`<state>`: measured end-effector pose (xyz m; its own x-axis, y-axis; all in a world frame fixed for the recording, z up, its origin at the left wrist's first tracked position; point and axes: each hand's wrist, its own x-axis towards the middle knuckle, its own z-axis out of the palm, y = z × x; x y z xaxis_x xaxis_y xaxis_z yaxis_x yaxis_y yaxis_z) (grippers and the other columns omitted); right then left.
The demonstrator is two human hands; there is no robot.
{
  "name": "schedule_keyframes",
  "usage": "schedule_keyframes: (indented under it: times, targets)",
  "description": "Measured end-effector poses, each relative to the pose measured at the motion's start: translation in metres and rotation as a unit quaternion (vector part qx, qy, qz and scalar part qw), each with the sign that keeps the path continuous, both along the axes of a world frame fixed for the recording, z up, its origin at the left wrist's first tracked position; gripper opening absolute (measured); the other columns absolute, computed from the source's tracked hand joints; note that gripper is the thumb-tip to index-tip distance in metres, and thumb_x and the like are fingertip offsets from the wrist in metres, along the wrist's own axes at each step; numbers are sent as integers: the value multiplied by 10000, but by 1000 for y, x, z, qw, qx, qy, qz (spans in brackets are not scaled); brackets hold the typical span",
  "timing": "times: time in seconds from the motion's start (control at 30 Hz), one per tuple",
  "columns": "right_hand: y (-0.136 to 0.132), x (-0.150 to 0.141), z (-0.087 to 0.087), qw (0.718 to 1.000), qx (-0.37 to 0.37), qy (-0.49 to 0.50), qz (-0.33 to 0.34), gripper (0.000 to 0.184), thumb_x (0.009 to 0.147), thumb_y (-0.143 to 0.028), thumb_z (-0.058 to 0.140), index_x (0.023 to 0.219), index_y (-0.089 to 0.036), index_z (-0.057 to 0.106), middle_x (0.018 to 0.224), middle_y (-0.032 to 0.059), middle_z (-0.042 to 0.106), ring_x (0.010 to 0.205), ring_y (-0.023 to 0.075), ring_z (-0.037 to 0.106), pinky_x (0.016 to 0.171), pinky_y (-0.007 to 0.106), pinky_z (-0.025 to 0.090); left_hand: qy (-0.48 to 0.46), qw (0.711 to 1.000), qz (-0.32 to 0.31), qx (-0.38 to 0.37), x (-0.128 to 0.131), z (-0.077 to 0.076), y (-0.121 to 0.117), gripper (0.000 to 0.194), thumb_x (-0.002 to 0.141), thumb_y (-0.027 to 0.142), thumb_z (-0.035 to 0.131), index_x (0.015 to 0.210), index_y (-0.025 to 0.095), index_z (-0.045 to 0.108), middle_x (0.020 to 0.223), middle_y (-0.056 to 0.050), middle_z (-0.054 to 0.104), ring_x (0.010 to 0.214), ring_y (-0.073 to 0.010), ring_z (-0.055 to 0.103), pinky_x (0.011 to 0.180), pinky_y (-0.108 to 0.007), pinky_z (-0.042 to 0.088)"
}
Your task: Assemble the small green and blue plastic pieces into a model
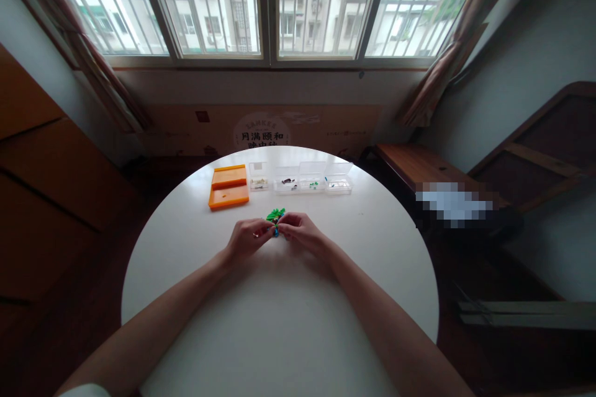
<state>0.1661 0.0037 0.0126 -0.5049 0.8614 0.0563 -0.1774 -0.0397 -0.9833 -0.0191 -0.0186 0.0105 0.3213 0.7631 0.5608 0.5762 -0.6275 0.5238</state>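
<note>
Over the middle of the white round table, my left hand and my right hand meet with their fingertips closed on a small brick model. Bright green parts show at its top, with blue and darker bits lower down. The fingers cover much of it, so its full shape is hidden. Just beyond the hands lies an open orange case. To its right stand open clear plastic boxes with small loose pieces inside, some dark, some green and some pale.
The round table has a curved edge on all sides. Behind it a long cardboard box leans below the barred window. A wooden bench stands at the right, and orange-brown cabinets are at the left.
</note>
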Motion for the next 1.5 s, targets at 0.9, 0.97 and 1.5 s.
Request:
schedule_keyframes:
  times: [0.9,0.97,1.5]
  targets:
    - [1,-1,-2,999,-18,30,-33,280,633,-377,719,745,-134,636,619,-2,593,496,71,455,461,202,306,-30,998,42,26,-2,4,0,181,812,279,542,755,151,656,605,-11,618,519,-82,523,532,-182,436]
    - [2,-2,-1,998,-32,38,-45,291,617,-381,727,735,-133,631,592,-5,587,456,59,424,431,198,278,-29,998,48,26,-2,5,0,193,815,283,532,746,151,654,597,-9,617,513,-83,524,531,-183,436]
    - [75,48,26,890,-124,52,-435,273,593,-310,746,664,-150,537,449,-53,476,328,22,319,281,155,242,-15,999,46,17,-2,7,0,224,827,289,506,739,154,661,586,-11,614,507,-82,522,512,-173,419]
